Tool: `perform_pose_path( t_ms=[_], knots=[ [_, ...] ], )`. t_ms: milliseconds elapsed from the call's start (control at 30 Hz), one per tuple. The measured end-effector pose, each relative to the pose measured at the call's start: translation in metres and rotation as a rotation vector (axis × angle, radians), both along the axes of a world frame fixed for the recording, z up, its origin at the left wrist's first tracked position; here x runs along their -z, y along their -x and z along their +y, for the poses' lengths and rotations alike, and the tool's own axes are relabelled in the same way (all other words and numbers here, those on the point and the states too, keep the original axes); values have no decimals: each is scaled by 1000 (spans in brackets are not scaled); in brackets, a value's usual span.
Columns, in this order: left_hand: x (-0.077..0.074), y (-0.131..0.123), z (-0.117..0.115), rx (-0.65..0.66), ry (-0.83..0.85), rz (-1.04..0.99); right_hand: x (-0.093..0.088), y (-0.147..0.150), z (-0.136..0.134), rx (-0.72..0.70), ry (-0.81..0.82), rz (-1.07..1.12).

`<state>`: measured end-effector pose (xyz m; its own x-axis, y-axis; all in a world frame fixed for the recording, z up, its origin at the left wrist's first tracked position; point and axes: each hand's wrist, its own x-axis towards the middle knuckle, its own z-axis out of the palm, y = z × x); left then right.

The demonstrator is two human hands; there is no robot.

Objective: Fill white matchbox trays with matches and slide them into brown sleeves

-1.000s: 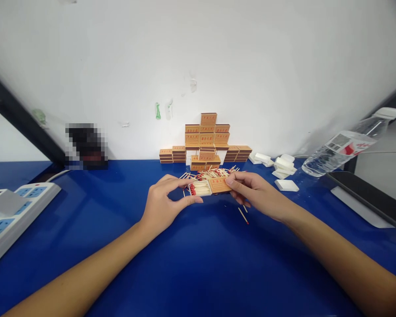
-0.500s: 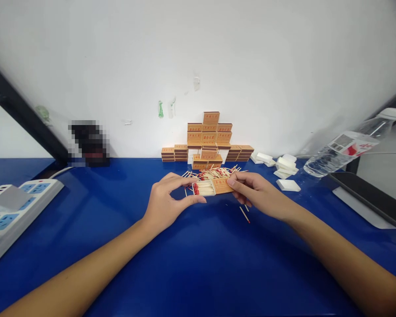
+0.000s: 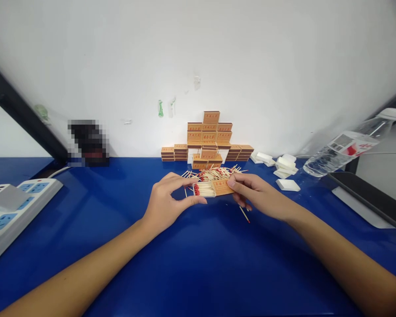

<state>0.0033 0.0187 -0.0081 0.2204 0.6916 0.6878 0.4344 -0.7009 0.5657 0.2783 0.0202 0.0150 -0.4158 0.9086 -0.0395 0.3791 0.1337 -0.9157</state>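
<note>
Between thumb and fingers, my left hand [image 3: 166, 198] grips the left end of a white matchbox tray [image 3: 212, 195], filled with red-tipped matches [image 3: 203, 189]. The tray's right part sits inside an orange matchbox sleeve [image 3: 222, 187]. My right hand [image 3: 255, 193] pinches that sleeve at its right end. Behind the hands lies a loose heap of matches [image 3: 219, 174]. A single match [image 3: 244, 215] rests on the table just below my right hand.
Orange matchboxes are stacked in a stepped pile [image 3: 209, 137] against the wall. White trays [image 3: 285, 165] lie to its right, near a tilted water bottle [image 3: 350, 143] and a black object [image 3: 369, 193]. A power strip [image 3: 29, 207] is on the left of the blue table [image 3: 198, 264].
The sleeve's orange face is tipped slightly more toward me, and its left edge has stayed about midway along the tray. Both hands keep nearly the same place.
</note>
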Motion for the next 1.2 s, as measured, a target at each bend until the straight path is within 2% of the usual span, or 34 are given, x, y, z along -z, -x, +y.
perform_pose_path(
  t_ms=[233, 467, 667, 800, 900, 967, 1033, 1100, 1200],
  knots=[
    [-2, 0, 0, -1, -14, -4, -5, 3, -4, 41, -81, -17],
    [-3, 0, -1, -27, -51, 7, -7, 8, -9, 50, -21, -10],
    [-3, 2, 2, 47, 86, -10, -5, 12, -11, 46, -11, 27],
    [-2, 2, 2, 16, 106, -58, -2, 18, -11, 131, -4, 129],
    [-1, 1, 1, -38, 75, -101, 1, 28, -17, 198, -69, 189],
    [-1, 0, 0, -61, 62, -112, 3, 36, -25, 174, -126, 179],
    [0, 0, 0, -74, 53, -105, 5, 42, -35, 85, -162, 119],
    [1, 0, 0, -77, 56, -103, 7, 45, -44, -2, -180, 46],
    [1, -1, -1, -65, 77, -116, 9, 46, -52, -61, -169, -17]
  ],
)
